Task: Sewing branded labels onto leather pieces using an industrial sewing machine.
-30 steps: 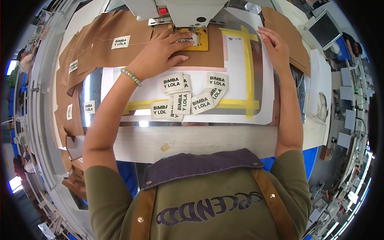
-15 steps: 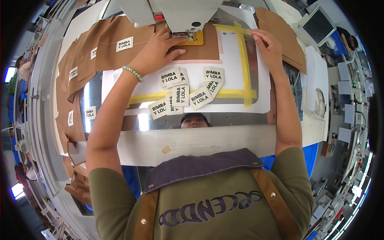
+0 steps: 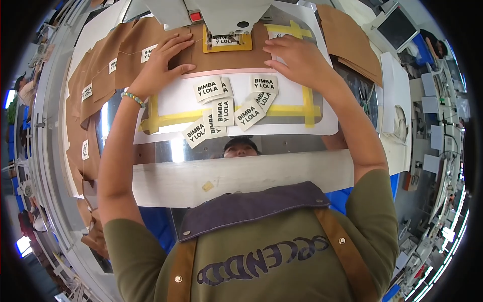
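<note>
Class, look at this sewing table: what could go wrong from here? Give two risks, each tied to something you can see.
First, the left hand and right hand are at opposite sides of the brown panel, so an uneven pull might skew it beneath the yellow frame. Second, loose labels lie overlapping on the white sheet near the panel's front edge; a sweeping hand could scatter them.

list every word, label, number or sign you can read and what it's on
Wording left uncopied, only placed:
Loose white labels: dark two-line print, readable.
White labels on brown pieces: dark print, readable.
Label in yellow frame: dark print, partly covered.
Olive top: large dark stylised lettering.
Handwriting by right hand: too small to read.
</note>
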Demonstrator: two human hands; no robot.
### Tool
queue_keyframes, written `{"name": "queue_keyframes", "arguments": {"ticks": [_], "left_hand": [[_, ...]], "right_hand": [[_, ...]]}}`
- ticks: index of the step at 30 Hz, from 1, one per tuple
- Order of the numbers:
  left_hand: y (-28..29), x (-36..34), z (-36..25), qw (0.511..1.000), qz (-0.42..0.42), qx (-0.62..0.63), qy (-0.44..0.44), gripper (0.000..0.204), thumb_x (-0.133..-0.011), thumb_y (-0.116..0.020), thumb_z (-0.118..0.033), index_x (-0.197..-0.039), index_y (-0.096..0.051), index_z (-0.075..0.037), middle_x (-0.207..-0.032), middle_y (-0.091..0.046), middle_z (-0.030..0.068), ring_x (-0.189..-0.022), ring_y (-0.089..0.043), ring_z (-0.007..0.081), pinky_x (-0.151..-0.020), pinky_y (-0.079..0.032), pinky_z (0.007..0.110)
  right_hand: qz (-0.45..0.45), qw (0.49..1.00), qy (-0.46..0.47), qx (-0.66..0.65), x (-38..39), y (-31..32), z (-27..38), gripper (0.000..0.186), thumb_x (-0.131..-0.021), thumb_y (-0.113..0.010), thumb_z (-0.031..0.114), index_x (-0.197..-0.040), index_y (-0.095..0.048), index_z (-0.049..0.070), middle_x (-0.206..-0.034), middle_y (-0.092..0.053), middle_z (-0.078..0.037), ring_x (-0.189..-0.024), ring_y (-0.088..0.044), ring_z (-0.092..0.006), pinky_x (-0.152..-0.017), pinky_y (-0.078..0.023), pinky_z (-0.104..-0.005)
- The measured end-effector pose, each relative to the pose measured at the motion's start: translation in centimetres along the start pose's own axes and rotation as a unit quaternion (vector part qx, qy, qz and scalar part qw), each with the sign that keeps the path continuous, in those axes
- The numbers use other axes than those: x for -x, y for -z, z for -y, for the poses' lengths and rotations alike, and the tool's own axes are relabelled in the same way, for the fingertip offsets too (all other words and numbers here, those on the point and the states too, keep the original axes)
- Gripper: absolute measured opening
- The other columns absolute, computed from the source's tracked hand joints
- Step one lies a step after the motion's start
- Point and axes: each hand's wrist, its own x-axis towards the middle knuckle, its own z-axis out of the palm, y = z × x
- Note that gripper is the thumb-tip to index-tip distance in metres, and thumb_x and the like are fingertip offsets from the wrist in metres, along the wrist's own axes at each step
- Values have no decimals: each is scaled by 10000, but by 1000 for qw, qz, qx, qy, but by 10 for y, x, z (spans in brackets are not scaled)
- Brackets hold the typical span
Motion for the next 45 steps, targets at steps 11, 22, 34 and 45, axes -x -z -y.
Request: {"name": "queue_keyframes", "arguments": {"ticks": [11, 22, 34, 45], "left_hand": [[-11, -7, -4, 999, -28, -12, -10, 645, -932, -825, -384, -1491, -670, -103, -1575, -598, 79, -1491, -491, 333, -1271, -387, 464], [-39, -26, -39, 984, -137, -25, -107, 144, -946, -785, -126, -1066, -832, -63, -1017, -731, 71, -938, -684, 296, -830, -574, 419], [10, 42, -40, 954, -97, -173, -224, 180, -818, -785, -26, -995, -774, -56, -922, -638, 50, -847, -649, 243, -721, -541, 382], [71, 121, 52, 977, -51, -139, 156, 297, -1061, -681, -229, -1251, -767, -17, -1214, -731, 130, -1130, -709, 347, -972, -558, 426]], "right_hand": [[24, 995, 8, 98, 5, -11, 4, 520, -1048, -675, 468, -1375, -732, 68, -1465, -703, -102, -1355, -634, -327, -1109, -538, -445], [-41, 988, 48, 140, 26, 7, 14, 431, -958, -774, 448, -1141, -761, 58, -1162, -749, -67, -1043, -703, -290, -878, -578, -420], [-101, 983, 149, 33, 30, 1, 16, 116, -826, -784, 106, -866, -675, 102, -943, -668, -17, -903, -653, -233, -778, -548, -376], [-144, 982, -99, 66, 62, 53, -61, 157, -968, -749, 190, -1083, -779, 87, -1097, -782, -23, -998, -731, -302, -808, -601, -427]]}}
